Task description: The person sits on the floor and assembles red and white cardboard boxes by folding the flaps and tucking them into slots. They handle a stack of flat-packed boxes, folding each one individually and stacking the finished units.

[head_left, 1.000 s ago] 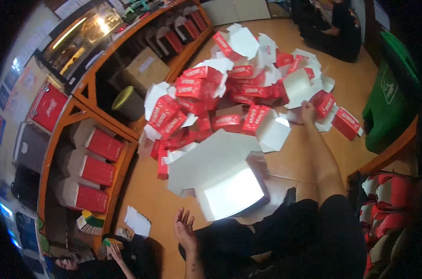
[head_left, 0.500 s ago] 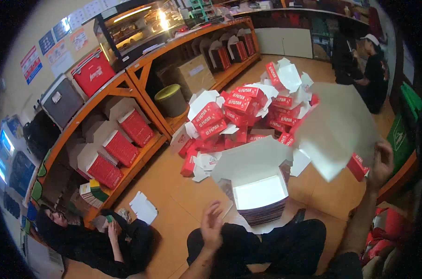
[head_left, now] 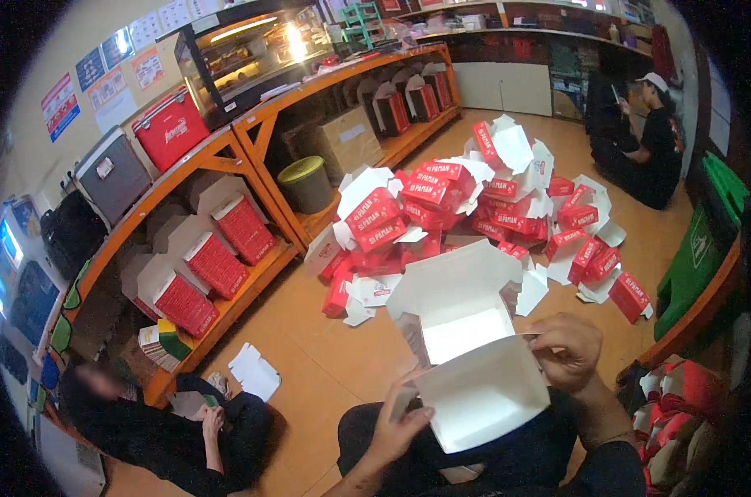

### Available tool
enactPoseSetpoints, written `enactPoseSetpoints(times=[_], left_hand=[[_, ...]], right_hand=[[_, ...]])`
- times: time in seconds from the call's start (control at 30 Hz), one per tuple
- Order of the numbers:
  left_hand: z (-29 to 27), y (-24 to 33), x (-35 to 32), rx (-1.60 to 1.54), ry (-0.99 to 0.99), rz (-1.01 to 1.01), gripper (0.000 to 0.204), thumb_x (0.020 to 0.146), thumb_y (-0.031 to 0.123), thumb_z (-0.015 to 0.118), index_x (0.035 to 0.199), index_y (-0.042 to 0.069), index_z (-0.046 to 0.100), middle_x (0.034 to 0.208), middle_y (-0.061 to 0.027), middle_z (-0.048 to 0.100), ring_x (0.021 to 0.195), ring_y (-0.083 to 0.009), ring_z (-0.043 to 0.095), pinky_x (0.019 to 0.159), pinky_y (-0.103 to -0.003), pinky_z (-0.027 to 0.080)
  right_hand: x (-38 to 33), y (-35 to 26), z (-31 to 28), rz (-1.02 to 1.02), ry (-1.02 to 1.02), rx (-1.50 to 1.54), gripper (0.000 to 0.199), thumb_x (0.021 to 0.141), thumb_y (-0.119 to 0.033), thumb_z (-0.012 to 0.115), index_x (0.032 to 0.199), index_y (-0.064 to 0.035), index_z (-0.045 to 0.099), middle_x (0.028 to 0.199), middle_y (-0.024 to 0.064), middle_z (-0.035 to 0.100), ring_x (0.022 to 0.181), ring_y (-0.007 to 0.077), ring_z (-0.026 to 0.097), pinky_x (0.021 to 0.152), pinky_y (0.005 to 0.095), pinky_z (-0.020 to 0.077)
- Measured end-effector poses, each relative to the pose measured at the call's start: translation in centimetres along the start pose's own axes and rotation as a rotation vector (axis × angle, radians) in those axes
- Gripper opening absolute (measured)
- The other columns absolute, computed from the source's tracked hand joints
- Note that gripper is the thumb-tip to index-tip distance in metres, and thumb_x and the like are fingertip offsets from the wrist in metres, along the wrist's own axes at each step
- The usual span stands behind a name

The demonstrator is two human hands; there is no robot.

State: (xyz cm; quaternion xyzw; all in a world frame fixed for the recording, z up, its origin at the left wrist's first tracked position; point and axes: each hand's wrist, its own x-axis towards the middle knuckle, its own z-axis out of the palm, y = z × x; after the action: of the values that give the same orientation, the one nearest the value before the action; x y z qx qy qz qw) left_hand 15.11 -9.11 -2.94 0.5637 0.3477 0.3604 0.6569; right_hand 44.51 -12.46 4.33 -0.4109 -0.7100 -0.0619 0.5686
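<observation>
While the left hand (head_left: 399, 427) pinches the left side of a white-lined carton (head_left: 483, 398) between thumb and fingers, the right hand (head_left: 570, 352) pinches its far right corner. Carton is held over the dark-clothed lap (head_left: 357, 435), pale inner face up. Just beyond: another open carton (head_left: 454, 277), its broad flap raised. Farther: heap of red-and-white boxes (head_left: 433, 195) on the floor (head_left: 309, 348). Left: orange shelf (head_left: 264, 286) bearing red stacks (head_left: 214, 267). Far right: green bin (head_left: 692, 265).

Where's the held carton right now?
Head view, low, right of centre: the open white-lined carton is between the left hand and right hand, partly hiding another open carton.
</observation>
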Motion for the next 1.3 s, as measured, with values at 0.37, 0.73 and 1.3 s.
enactPoseSetpoints(times=[0.37,0.73,1.3], left_hand=[[-3.0,-4.0,1.4,-0.085,0.306,0.200,0.043,0.088,0.010,0.065,0.127,-0.001,0.049,0.128,-0.0148,0.054,0.121,-0.0259,0.051,0.106,-0.037,0.038],[-5.6,-7.9,1.9,-0.102,-0.053,0.404,0.041,0.086,0.033,0.070,0.114,0.005,0.058,0.142,-0.0206,0.041,0.129,-0.0310,0.046,0.108,-0.044,0.038],[-1.5,0.2,6.1,-0.324,0.033,0.624,0.043,0.095,0.027,0.060,0.129,0.003,0.049,0.132,-0.0124,0.049,0.118,-0.0223,0.052,0.105,-0.038,0.038]], right_hand=[[-10.2,4.5,7.8,0.848,0.388,0.996,0.061,0.091,-0.036,0.068,0.135,-0.0026,0.042,0.140,0.0129,0.047,0.128,0.0271,0.048,0.108,0.0426,0.0367],[-9.0,-1.3,7.7,0.589,-0.245,0.650,0.038,0.093,-0.034,0.059,0.116,-0.0038,0.061,0.138,0.0198,0.049,0.137,0.0315,0.037,0.113,0.0444,0.0291],[-3.8,4.3,5.1,0.662,-0.023,-0.171,0.020,0.090,-0.007,0.060,0.107,0.0026,0.061,0.098,0.0131,0.066,0.093,0.0202,0.063,0.079,0.0338,0.0493]])
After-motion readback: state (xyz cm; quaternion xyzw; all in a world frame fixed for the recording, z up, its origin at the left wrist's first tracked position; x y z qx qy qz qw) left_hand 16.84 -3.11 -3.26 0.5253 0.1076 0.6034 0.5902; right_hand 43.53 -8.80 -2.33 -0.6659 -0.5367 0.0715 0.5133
